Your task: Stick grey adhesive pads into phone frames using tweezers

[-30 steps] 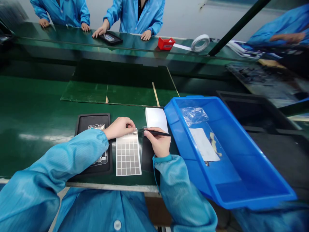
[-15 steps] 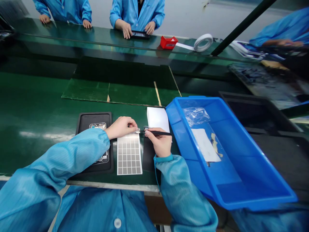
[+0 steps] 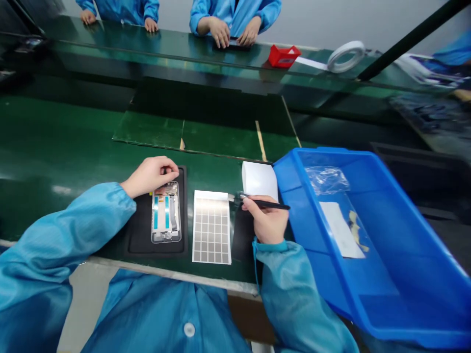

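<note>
Left hand [image 3: 152, 174] now at the opened phone [image 3: 166, 215]

Just came off the label sheet [image 3: 212, 230], so the phone's my focus. Fingers bunched up, can't tell if they're pinching anything. Right hand [image 3: 270, 223] pinches a slim black tool [image 3: 272, 204]. Phone's on the black tray [image 3: 142, 236], long axis pointing away from me.

1. Your left arm [image 3: 84, 223] reaches forward and inward from the lower left, sleeved down to the wrist [image 3: 129, 189].
2. Your left hand [image 3: 150, 175] is turned palm down, its fingers [image 3: 170, 163] curled and drawn close to the thumb; whether the tips meet is unclear.
3. Your right arm [image 3: 300, 284] is bent, the forearm angling forward and inward.
4. Your right hand [image 3: 270, 221] sits nearer your body than the left, well apart from it, gripping with thumb and fingers.
</note>
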Demonstrator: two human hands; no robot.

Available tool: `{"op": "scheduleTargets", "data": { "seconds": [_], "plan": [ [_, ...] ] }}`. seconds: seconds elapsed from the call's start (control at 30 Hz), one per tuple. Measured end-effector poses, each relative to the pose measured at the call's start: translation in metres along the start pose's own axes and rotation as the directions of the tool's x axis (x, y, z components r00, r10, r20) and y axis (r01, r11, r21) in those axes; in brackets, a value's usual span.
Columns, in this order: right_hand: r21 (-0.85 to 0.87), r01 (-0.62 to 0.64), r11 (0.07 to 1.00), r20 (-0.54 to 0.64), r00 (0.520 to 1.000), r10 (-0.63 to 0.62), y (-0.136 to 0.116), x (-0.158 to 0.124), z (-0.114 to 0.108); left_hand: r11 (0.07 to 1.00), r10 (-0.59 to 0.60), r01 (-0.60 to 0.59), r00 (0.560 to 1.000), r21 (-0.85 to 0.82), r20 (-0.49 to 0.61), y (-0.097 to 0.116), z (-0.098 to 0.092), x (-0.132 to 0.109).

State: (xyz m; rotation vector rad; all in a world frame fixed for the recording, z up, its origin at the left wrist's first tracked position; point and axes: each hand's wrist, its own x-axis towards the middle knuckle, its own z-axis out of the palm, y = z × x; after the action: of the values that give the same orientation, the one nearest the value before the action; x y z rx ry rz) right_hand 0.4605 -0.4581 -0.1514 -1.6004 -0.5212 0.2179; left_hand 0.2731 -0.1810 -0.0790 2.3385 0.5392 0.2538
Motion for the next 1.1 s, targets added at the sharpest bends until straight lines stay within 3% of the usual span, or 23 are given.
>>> {"op": "scheduleTargets", "data": {
  "seconds": [0.1, 0.2, 0.4, 0.5, 0.6, 0.67, 0.9, 1.1],
  "plan": [
    [-0.030, 0.006, 1.000, -0.016, 1.000, -0.007, -0.011, -0.002, 0.003, 0.991, 0.021, -0.022, 1.000, 0.131, 0.010, -0.026, -0.025, -0.029],
    [-0.063, -0.031, 0.998, 0.061, 0.998, 0.035, -0.032, -0.011, 0.021, 0.979, 0.070, -0.081, 0.995, 0.185, 0.064, -0.042, -0.032, -0.054],
    [-0.034, -0.181, 0.983, 0.307, 0.934, 0.182, -0.072, -0.039, 0.095, 0.949, 0.242, -0.253, 0.967, 0.186, 0.080, -0.051, -0.013, -0.079],
    [-0.039, -0.258, 0.965, 0.349, 0.902, 0.255, -0.073, -0.046, 0.128, 0.932, 0.305, -0.306, 0.952, 0.194, 0.033, -0.055, -0.003, -0.083],
    [-0.051, -0.289, 0.956, 0.353, 0.890, 0.288, -0.067, -0.046, 0.147, 0.917, 0.338, -0.330, 0.941, 0.224, -0.002, -0.058, 0.002, -0.085],
    [-0.061, -0.296, 0.953, 0.347, 0.889, 0.298, -0.063, -0.046, 0.153, 0.900, 0.359, -0.349, 0.933, 0.261, 0.011, -0.058, 0.003, -0.085],
    [-0.076, -0.283, 0.956, 0.235, 0.927, 0.293, -0.058, -0.040, 0.149, 0.783, 0.371, -0.430, 0.903, 0.450, 0.218, -0.047, -0.001, -0.083],
    [-0.127, -0.246, 0.961, 0.284, 0.919, 0.273, -0.062, -0.037, 0.148, 0.770, 0.362, -0.431, 0.902, 0.470, 0.234, -0.045, -0.001, -0.085]
  ]
}}
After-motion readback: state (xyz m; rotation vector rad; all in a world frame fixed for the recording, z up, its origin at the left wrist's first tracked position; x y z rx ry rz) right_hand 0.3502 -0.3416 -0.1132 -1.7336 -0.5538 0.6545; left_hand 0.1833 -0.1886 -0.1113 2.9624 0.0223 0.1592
